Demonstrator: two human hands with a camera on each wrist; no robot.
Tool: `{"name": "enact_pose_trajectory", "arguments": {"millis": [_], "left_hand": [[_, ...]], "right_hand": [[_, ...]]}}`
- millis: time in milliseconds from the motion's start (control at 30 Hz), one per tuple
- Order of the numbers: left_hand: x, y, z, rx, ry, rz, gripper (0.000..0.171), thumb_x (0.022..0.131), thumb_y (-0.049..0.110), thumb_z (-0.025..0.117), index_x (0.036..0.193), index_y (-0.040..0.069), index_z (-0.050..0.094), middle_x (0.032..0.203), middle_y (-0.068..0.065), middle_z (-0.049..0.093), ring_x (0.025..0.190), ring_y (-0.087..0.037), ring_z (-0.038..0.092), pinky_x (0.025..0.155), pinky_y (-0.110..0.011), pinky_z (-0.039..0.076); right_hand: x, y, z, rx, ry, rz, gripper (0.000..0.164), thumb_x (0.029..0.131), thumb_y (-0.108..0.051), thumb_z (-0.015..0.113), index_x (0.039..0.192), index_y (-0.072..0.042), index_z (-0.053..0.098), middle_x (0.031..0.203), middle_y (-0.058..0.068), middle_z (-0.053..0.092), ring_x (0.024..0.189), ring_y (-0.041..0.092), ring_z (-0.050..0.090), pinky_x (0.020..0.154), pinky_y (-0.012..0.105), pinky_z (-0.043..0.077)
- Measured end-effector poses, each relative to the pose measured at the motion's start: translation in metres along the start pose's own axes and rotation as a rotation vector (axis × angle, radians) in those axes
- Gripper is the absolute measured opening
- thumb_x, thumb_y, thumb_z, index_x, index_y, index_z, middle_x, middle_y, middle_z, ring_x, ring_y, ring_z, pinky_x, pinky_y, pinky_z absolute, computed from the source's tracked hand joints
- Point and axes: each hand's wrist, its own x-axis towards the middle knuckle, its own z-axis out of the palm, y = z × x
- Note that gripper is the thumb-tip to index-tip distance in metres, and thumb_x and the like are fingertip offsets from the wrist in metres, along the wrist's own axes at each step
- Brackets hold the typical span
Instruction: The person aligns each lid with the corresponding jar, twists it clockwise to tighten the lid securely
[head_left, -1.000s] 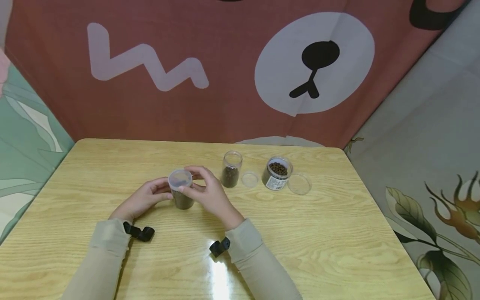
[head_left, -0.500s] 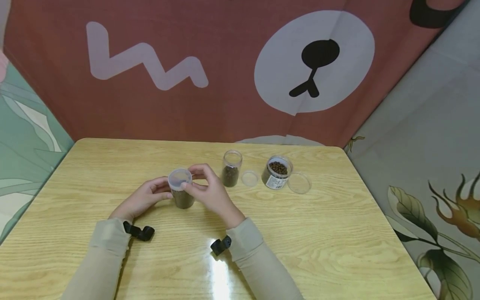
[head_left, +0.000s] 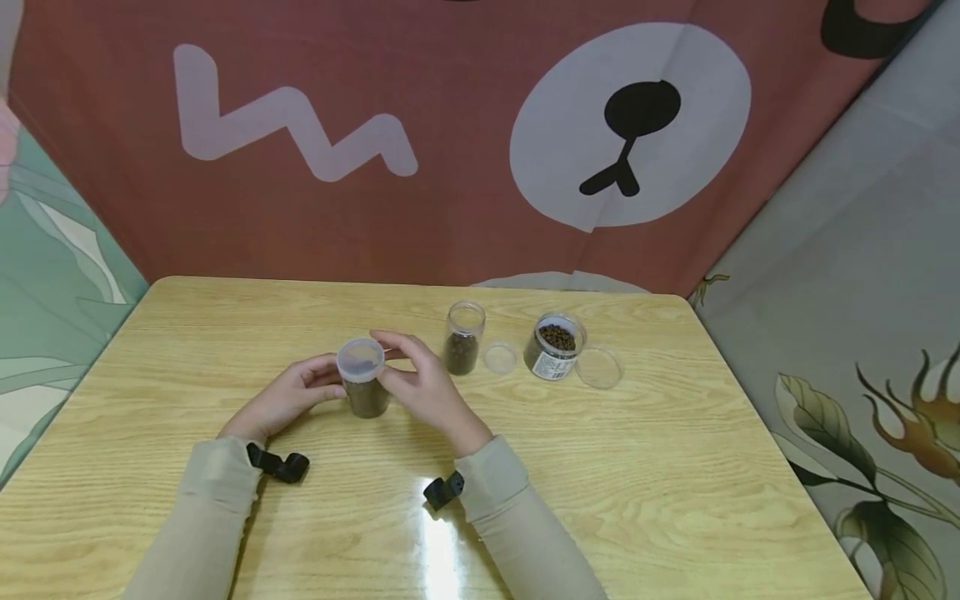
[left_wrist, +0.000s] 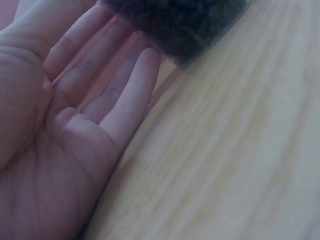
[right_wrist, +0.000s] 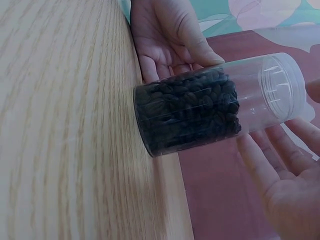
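A clear round jar [right_wrist: 187, 110], part-filled with dark bean-like pieces, stands upright on the table under a translucent lid [head_left: 361, 358]. On the jar's left side, my left hand [head_left: 288, 397] holds it between thumb and fingers; in the left wrist view the fingers reach toward the jar's dark lower part [left_wrist: 175, 25]. My right hand [head_left: 425, 387] grips the lid from the right, the thumb at the near side and fingers behind. The right wrist view shows the lid seated on the jar's mouth, with a finger of the right hand against the jar wall.
To the right stand an open tall jar [head_left: 461, 346] with dark contents and an open wide jar [head_left: 553, 348] of brown pellets bearing a white label. A small clear lid [head_left: 500, 358] and a larger clear lid [head_left: 599, 367] lie flat beside them on the wooden table [head_left: 637, 483].
My right thumb has moved from the lid's front edge over its top and back to its right side. The left hand and the jar have stayed in place.
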Motion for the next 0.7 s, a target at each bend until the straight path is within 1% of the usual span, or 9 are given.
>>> {"name": "enact_pose_trajectory", "arguments": {"millis": [133, 333, 533, 700], "left_hand": [[0.0001, 0.0001, -0.0010, 0.003, -0.007, -0.001, 0.052, 0.101, 0.011, 0.063, 0.147, -0.006, 0.045, 0.136, 0.008, 0.060, 0.123, -0.003, 0.058, 0.099, -0.020, 0.050], [0.0000, 0.0011, -0.0009, 0.001, -0.010, 0.003, 0.049, 0.101, 0.010, 0.063, 0.146, -0.004, 0.047, 0.135, 0.010, 0.061, 0.123, -0.003, 0.058, 0.099, -0.020, 0.050], [-0.0003, 0.0034, 0.0007, 0.000, -0.003, -0.002, 0.050, 0.101, 0.010, 0.064, 0.146, -0.005, 0.047, 0.133, 0.010, 0.062, 0.121, -0.003, 0.059, 0.098, -0.020, 0.050], [-0.0011, 0.0049, 0.0012, 0.002, 0.000, -0.012, 0.053, 0.101, 0.011, 0.064, 0.147, -0.006, 0.045, 0.133, 0.011, 0.061, 0.122, -0.002, 0.059, 0.098, -0.019, 0.050]], "right_hand": [[-0.0001, 0.0009, 0.0014, -0.027, 0.007, -0.006, 0.044, 0.100, -0.004, 0.059, 0.144, -0.003, 0.054, 0.137, 0.016, 0.054, 0.122, 0.028, 0.056, 0.100, 0.028, 0.053], [0.0008, 0.0014, 0.0020, 0.013, 0.012, -0.002, 0.041, 0.099, -0.005, 0.061, 0.140, -0.002, 0.055, 0.139, 0.015, 0.054, 0.122, 0.029, 0.055, 0.101, 0.029, 0.052], [0.0008, 0.0002, 0.0022, 0.029, 0.027, 0.027, 0.040, 0.096, -0.003, 0.066, 0.135, -0.002, 0.054, 0.134, 0.012, 0.056, 0.118, 0.019, 0.054, 0.101, 0.029, 0.052], [0.0001, -0.0014, 0.0032, 0.045, 0.033, 0.054, 0.042, 0.094, -0.003, 0.069, 0.133, -0.002, 0.053, 0.132, 0.011, 0.055, 0.117, 0.017, 0.054, 0.101, 0.028, 0.052]]}}
